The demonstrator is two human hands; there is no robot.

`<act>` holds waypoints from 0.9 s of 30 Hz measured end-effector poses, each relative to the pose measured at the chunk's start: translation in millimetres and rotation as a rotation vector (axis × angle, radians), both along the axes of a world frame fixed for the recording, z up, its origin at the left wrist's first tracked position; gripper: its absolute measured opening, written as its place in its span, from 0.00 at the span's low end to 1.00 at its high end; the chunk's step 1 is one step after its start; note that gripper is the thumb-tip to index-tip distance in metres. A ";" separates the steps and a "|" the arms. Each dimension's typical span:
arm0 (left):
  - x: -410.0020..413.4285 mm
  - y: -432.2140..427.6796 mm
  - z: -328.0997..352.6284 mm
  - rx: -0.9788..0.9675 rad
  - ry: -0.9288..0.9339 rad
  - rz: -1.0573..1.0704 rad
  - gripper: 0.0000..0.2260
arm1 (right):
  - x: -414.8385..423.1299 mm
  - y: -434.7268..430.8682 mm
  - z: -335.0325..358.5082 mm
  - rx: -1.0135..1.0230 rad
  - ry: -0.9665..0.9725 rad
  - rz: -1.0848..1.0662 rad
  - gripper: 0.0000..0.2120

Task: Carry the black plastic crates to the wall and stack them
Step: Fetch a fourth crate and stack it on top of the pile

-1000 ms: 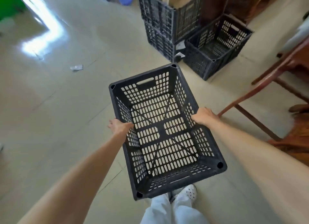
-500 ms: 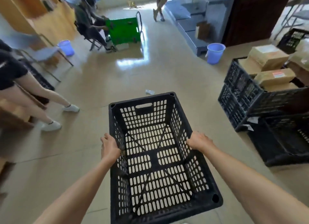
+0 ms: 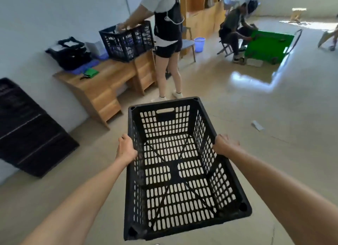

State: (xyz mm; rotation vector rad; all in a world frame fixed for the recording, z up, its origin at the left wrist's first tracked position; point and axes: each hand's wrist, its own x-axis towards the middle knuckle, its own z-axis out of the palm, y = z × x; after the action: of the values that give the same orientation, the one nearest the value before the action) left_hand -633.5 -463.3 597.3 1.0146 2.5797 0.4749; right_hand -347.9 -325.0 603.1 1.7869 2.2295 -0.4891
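Note:
An empty black slotted plastic crate (image 3: 207, 115) is held in front of me above the floor, open side up. My left hand (image 3: 126, 149) grips its left long rim and my right hand (image 3: 225, 144) grips its right long rim. A stack of black crates (image 3: 27, 131) stands against the pale wall at the far left. Another black crate (image 3: 128, 40) sits on a wooden desk with a person's hands on it.
A low wooden desk (image 3: 102, 80) stands along the left wall, and a person (image 3: 168, 43) stands at its end, just beyond my crate. A seated person (image 3: 236, 29) and a green cart (image 3: 268, 45) are far right. A paper scrap (image 3: 257, 125) lies on the floor.
My view has swung left, from the crates and boxes at the right to the wall with the desk and crate stack. Both hands keep the same hold on the crate.

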 end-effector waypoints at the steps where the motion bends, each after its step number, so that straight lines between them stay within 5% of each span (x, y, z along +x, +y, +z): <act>1: -20.8 -12.2 2.7 -0.003 0.000 0.044 0.26 | -26.5 1.9 0.3 0.003 0.000 0.056 0.12; 11: -259.5 -125.0 34.5 -0.048 0.042 0.364 0.27 | -327.9 -22.2 29.8 0.052 0.006 0.505 0.14; 19: -457.4 -203.5 68.3 -0.078 0.167 0.494 0.26 | -564.5 -56.7 55.6 0.085 0.109 0.669 0.16; 27: -637.2 -225.0 109.6 -0.070 0.310 0.651 0.16 | -793.3 -54.8 85.9 0.177 0.176 0.870 0.17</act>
State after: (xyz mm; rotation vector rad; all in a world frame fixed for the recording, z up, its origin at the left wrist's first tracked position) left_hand -1270.7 -688.2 706.9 0.2053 3.1609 0.3924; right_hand -1141.2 -379.8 689.0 0.6821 2.9278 -0.2612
